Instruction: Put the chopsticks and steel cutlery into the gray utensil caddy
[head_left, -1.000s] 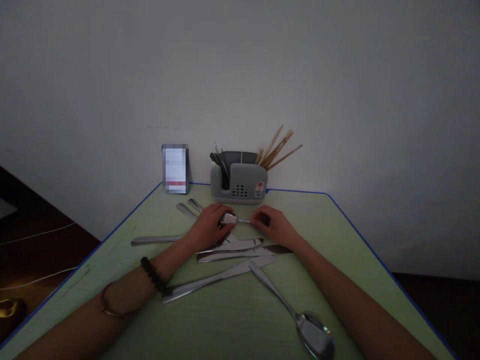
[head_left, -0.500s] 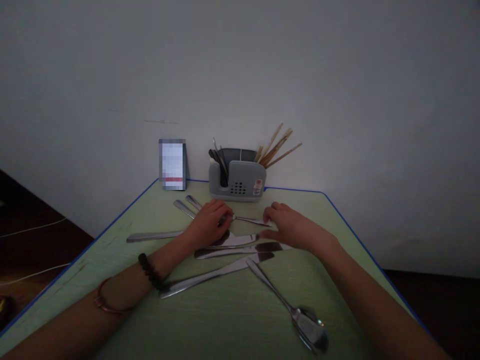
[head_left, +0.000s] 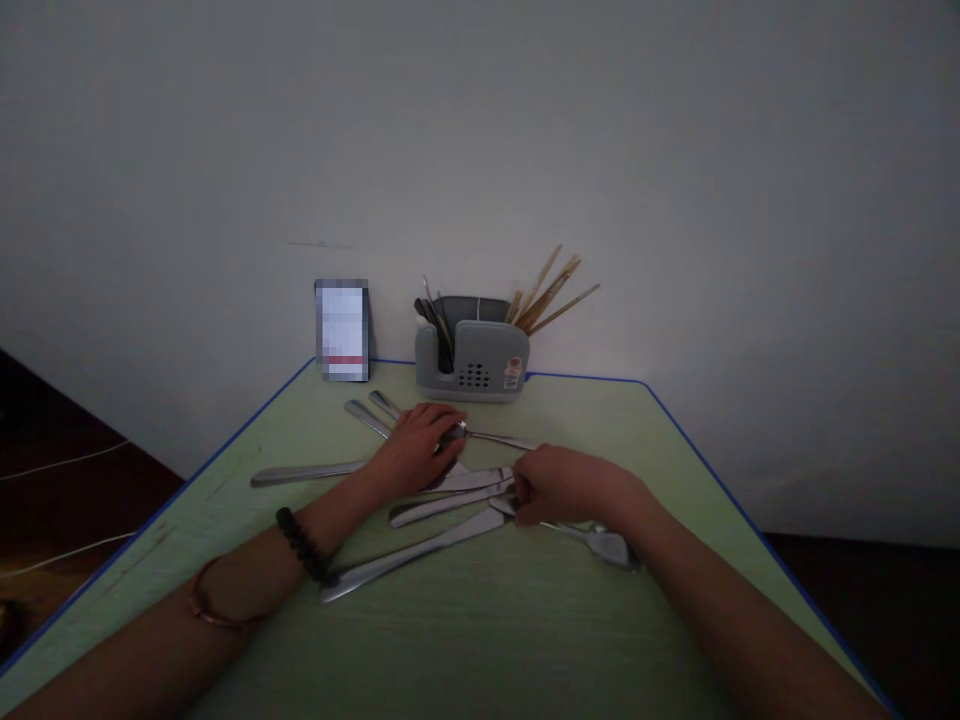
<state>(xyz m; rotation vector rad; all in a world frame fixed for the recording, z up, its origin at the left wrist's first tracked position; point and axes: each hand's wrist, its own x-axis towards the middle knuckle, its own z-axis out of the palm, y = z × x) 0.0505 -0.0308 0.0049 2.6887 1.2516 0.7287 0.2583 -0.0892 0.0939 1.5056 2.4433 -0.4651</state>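
My left hand [head_left: 418, 446] lies over the cutlery, its fingers curled down on the shiny head of a spoon [head_left: 501, 440], whose handle points right. Two more metal handles [head_left: 367, 417] stick out beyond it at the upper left; their heads are hidden. My right hand [head_left: 574, 484] is closed, with thumb and fingers pinched on the handle of another spoon [head_left: 609, 548], its bowl showing below the wrist. Close to the right fingertips lie the blade ends of several table knives [head_left: 420, 560], fanned across the table. One long handle [head_left: 307, 473] runs under my left wrist.
A grey cutlery holder [head_left: 472, 350] with dark utensils and wooden chopsticks [head_left: 555, 295] stands against the wall. Left of it a phone [head_left: 343, 330] with a blurred screen leans upright. The green table [head_left: 450, 650] has a blue edge.
My right hand has come down and nearer, closing on the spoon handle. That spoon has swung, its bowl now farther from me. My left hand has barely moved.
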